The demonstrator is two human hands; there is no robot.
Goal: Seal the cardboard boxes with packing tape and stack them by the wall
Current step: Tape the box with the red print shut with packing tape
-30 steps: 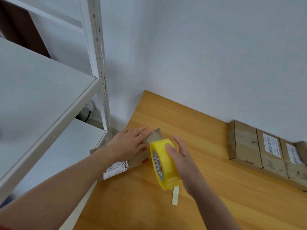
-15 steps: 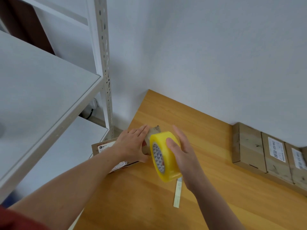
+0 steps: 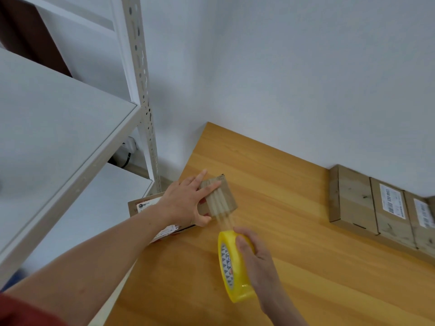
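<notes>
A flat cardboard box (image 3: 227, 196) with white labels lies at the left edge of the wooden table (image 3: 270, 175). My left hand (image 3: 188, 203) rests flat on top of it, fingers straight, thumb at its near side. My right hand (image 3: 254, 255) grips a yellow roll of clear packing tape (image 3: 231, 267), held just above the table in front of the box. A clear strip of tape (image 3: 223, 217) stretches from the roll onto the box's right end.
Three flat cardboard boxes (image 3: 353, 198) lie side by side against the white wall (image 3: 306, 78) at the right. A white metal shelving unit (image 3: 141, 95) stands close on the left, its shelf jutting out at arm height.
My right hand has pulled the tape roll back from the box toward me, drawing out a strip of tape. My left hand stays on the box.
</notes>
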